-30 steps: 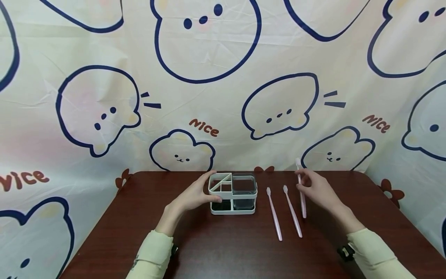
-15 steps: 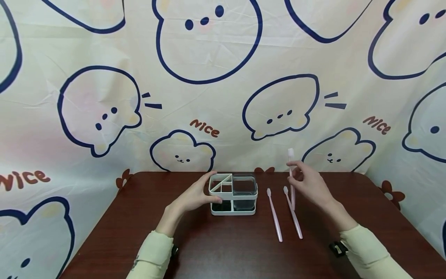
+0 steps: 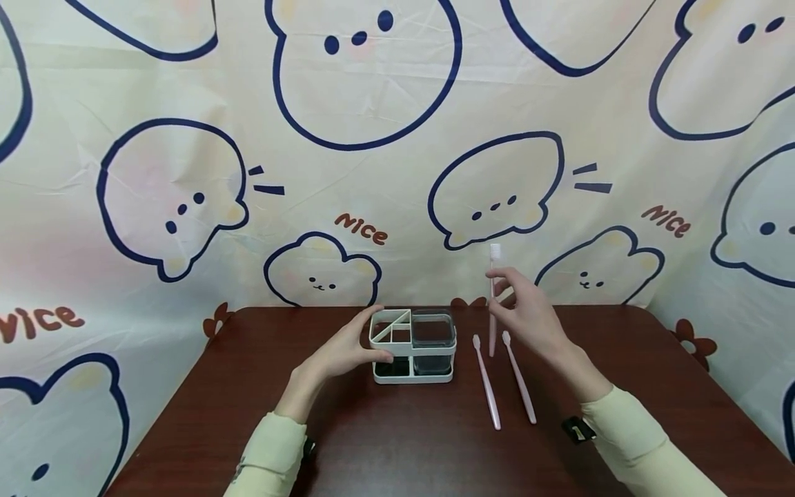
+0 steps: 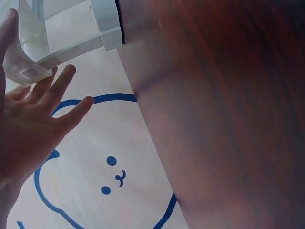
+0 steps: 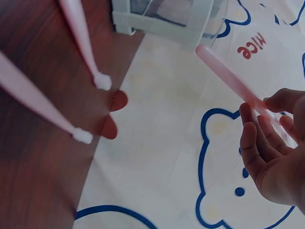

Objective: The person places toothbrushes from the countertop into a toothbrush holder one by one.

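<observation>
My left hand [image 3: 340, 353] holds the left side of a white toothbrush holder [image 3: 428, 351], thumb in front and fingers behind. It has a divided upper rack and a clear cup on its right. In the left wrist view, the fingers [image 4: 61, 88] reach up to the holder's frame [image 4: 76, 51]. Off the table, my right hand [image 3: 534, 314] pinches a pink toothbrush [image 3: 493, 338] upright, bristles up. The right wrist view has this toothbrush's lower end [image 5: 214, 62] near the holder, apparently apart from it. Two more pink toothbrushes, one left [image 3: 487, 386] and one right [image 3: 519, 379], lie on the table.
The dark brown wooden table [image 3: 397, 449] ends at a back edge just behind the holder. A cream cloth [image 3: 397, 186] printed with bear outlines hangs behind and at the sides.
My right hand has carried the pinched toothbrush up and to the left, from right of the two lying ones to above them. My left hand and the holder have stayed in place.
</observation>
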The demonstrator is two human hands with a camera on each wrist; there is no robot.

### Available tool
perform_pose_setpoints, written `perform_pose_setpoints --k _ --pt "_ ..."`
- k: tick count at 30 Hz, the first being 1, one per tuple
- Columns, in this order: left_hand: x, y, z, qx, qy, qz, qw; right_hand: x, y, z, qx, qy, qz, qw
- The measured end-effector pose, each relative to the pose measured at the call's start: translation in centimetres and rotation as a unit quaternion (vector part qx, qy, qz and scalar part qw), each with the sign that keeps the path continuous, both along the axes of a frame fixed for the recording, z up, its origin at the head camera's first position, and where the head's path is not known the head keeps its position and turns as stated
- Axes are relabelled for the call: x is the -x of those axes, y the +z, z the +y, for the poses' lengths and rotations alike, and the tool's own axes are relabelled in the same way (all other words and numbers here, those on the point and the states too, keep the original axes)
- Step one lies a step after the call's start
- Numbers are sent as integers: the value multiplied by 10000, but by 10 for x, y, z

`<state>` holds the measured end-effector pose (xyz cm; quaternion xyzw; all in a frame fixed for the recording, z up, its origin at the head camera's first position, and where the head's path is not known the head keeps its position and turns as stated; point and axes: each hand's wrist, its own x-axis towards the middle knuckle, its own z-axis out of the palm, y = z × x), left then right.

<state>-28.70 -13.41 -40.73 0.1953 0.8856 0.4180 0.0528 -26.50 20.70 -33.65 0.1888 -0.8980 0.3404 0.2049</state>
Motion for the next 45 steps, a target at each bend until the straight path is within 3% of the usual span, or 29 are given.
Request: perform_pose_setpoints --k 18,22,34,45 --pt "1 -2 -1 -57 33 -35 10000 -2 23 -41 271 419 893 9948" --pt "1 -2 -2 -71 51 -25 10000 -1 26 -50 347 586 919 9934" --pt "1 -1 -1 -46 35 -1 10000 0 24 -80 649 949 1039 9879" --pt "1 -3 -2 -56 25 -5 10000 3 20 -103 527 944 1199 9869"
